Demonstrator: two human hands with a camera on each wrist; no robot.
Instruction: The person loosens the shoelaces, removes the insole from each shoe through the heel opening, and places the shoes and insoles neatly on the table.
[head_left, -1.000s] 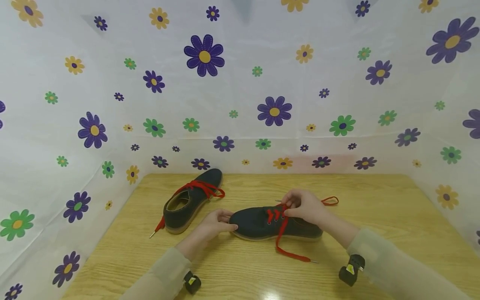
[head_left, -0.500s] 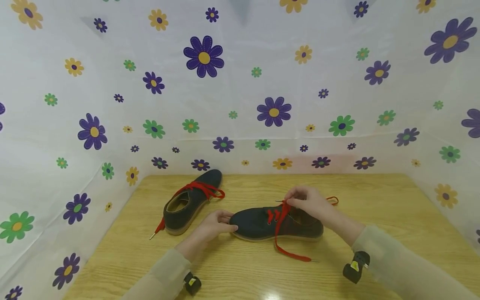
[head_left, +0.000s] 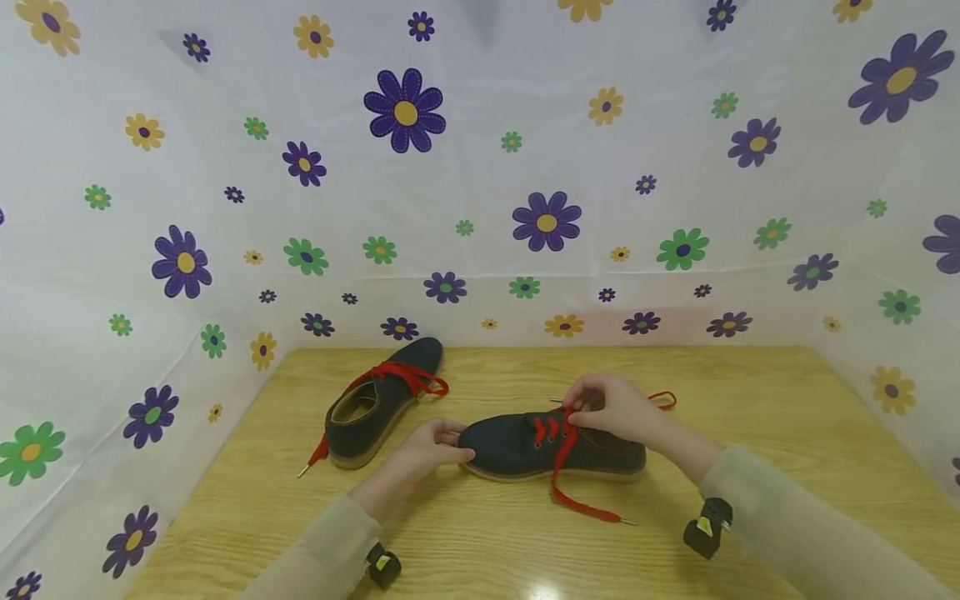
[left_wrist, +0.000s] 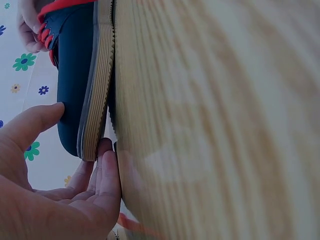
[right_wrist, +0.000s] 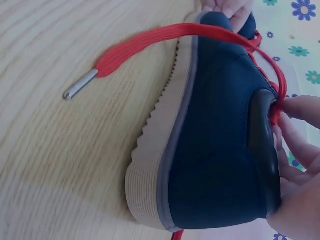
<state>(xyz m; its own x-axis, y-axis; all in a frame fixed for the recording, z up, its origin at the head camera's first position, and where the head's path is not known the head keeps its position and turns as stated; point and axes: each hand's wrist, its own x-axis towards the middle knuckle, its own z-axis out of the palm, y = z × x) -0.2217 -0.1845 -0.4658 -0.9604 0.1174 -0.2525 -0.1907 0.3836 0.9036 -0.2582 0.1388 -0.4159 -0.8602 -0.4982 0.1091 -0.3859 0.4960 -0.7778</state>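
Observation:
A dark navy shoe (head_left: 498,446) with a pale ridged sole lies across the table, its toe to the left. My left hand (head_left: 427,450) holds that toe, thumb (left_wrist: 42,120) on the upper and fingers at the sole's edge. Over the tongue, my right hand (head_left: 618,408) pinches a red shoelace (right_wrist: 130,50) between thumb and forefinger by the top eyelets. One lace end with a metal tip (right_wrist: 80,85) trails onto the table at the near side. Part of the shoe's opening is hidden behind the right hand in the head view.
Another navy shoe (head_left: 386,433) with red laces stands at the back left, toe pointing away. A red lace loop (head_left: 662,400) shows beyond the right hand. The wooden table (head_left: 465,550) meets a white flowered sheet (head_left: 480,183) at the back and sides.
The right hand shifted slightly right with the lace half a second ago, then came back left and lower over the eyelets. The left hand and both shoes stay in place.

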